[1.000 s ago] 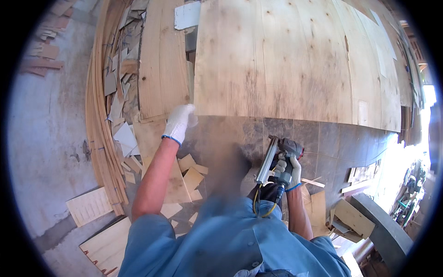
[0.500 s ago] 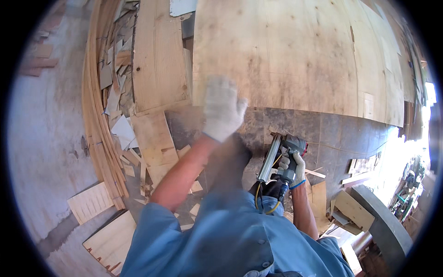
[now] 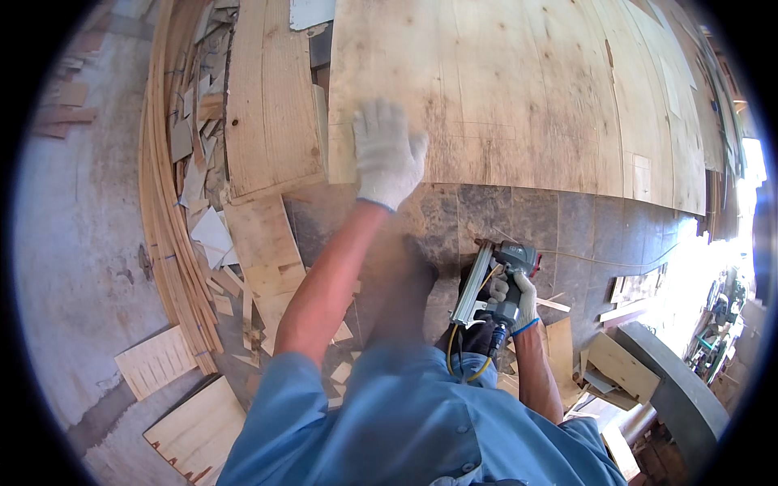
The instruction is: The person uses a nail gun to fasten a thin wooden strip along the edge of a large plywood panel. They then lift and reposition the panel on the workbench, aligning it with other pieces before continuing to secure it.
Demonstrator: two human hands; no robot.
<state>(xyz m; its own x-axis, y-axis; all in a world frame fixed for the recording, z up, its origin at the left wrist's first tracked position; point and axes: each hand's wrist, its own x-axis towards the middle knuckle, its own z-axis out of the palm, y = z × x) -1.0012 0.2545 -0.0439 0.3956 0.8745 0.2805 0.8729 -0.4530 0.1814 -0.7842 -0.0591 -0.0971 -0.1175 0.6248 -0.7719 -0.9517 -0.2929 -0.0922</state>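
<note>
Lying at far left, bundled thin wood strips (image 3: 166,243) and offcuts (image 3: 243,275) cover the floor; your gloved left hand (image 3: 387,154) presses flat, fingers together, on the plywood sheet (image 3: 519,89) edge; your right hand (image 3: 519,298) grips the nail gun (image 3: 492,279) below, fingers wrapped.

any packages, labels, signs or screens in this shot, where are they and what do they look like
None that can be made out: no package, sign or screen shows.
The view holds bare wood only: a large plywood sheet under the gloved left hand, and offcuts on the floor.
The nail gun in the right hand is grey; any sticker on it is too small to tell.
</note>
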